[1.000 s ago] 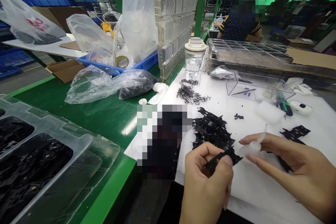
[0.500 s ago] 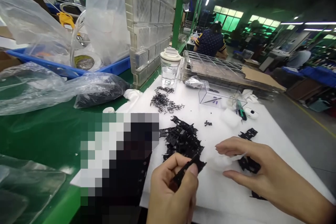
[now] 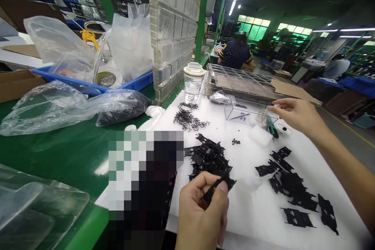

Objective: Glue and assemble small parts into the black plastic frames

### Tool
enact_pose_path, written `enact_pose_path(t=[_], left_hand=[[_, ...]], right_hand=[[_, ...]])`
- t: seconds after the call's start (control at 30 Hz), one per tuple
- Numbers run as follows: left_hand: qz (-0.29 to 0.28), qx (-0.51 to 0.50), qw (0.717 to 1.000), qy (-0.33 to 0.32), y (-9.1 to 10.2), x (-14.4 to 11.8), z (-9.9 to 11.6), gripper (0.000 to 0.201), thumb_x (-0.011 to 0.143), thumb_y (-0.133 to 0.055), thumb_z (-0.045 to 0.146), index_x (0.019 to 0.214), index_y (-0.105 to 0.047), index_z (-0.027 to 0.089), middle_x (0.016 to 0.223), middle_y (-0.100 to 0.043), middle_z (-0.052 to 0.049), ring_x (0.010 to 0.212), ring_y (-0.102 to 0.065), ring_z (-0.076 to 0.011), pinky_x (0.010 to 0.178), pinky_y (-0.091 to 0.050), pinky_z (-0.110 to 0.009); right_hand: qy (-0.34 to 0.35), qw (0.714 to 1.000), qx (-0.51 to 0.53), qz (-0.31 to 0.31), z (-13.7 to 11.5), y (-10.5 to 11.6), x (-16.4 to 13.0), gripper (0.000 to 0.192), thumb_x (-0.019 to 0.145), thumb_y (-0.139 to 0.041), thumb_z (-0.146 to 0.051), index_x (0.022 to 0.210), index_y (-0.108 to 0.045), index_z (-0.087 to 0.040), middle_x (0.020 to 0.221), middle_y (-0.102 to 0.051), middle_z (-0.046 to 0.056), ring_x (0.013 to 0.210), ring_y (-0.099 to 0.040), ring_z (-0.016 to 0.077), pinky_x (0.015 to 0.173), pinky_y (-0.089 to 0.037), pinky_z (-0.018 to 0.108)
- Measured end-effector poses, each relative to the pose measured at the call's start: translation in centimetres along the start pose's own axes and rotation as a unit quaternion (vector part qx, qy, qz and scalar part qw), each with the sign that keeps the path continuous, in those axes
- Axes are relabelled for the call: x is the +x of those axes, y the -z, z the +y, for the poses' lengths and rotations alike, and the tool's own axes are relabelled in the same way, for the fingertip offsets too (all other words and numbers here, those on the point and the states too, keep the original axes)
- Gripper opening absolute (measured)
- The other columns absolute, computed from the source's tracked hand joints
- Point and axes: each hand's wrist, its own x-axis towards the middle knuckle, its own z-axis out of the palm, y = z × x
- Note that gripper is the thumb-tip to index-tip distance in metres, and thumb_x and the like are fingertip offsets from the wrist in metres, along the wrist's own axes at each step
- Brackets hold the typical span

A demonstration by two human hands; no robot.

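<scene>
My left hand [image 3: 200, 213] pinches a flat black plastic part [image 3: 219, 188] near the front of the white foam mat [image 3: 252, 218]. Just beyond it lies a heap of the same black parts [image 3: 208, 157]. My right hand [image 3: 295, 114] is stretched out far to the right, fingers apart and holding nothing, at the edge of a small clear plastic box [image 3: 247, 111]. A small translucent squeeze bottle [image 3: 254, 179] lies on the mat between the hands. More black parts [image 3: 293, 187] are spread to the right.
A pile of small black springs [image 3: 189, 119] and a lidded jar of clear liquid [image 3: 192, 83] stand farther back. Plastic bags [image 3: 73, 105], a blue bin [image 3: 88, 82] and stacked clear trays [image 3: 172, 35] fill the left. Another person sits at a bench behind.
My right hand let go of the small bottle, which now lies on the mat, and reached away to the clear box. The left hand keeps its part. The view shifted slightly left.
</scene>
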Motion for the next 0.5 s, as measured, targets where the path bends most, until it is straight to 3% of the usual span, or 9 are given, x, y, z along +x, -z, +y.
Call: enact_pose_path(t=[0.2, 0.37, 0.5], left_hand=[[-0.015, -0.01, 1.0, -0.004, 0.2, 0.2, 0.0, 0.023, 0.084, -0.07, 0.035, 0.077, -0.057, 0.017, 0.045, -0.04, 0.01, 0.034, -0.021, 0.0001, 0.034, -0.017, -0.01], [-0.015, -0.005, 1.0, 0.008, 0.2, 0.3, 0.3, 0.024, 0.084, -0.069, 0.036, 0.077, -0.057, 0.017, 0.045, -0.039, 0.01, 0.035, -0.021, -0.0002, 0.034, -0.018, -0.01], [-0.01, -0.009, 1.0, 0.004, 0.1, 0.2, 0.3, 0.024, 0.085, -0.069, 0.036, 0.076, -0.056, 0.017, 0.045, -0.038, 0.011, 0.035, -0.021, -0.0001, 0.034, -0.018, -0.01]], right_hand=[[0.039, 0.999, 0.002, -0.002, 0.3, -2.1, 1.6, 0.031, 0.097, -0.066, -0.044, 0.084, -0.073, -0.018, 0.076, -0.07, 0.001, 0.074, -0.066, 0.016, 0.074, -0.052, 0.03], [0.042, 0.999, 0.022, 0.024, -0.2, -0.8, 1.3, 0.034, 0.091, -0.064, -0.044, 0.079, -0.077, -0.016, 0.074, -0.075, 0.009, 0.074, -0.069, 0.0218, 0.066, -0.045, 0.031], [0.006, 0.997, 0.045, 0.069, -0.1, 0.6, 1.2, 0.035, 0.086, -0.069, -0.045, 0.088, -0.08, -0.012, 0.076, -0.076, 0.013, 0.079, -0.073, 0.0275, 0.065, -0.047, 0.034]])
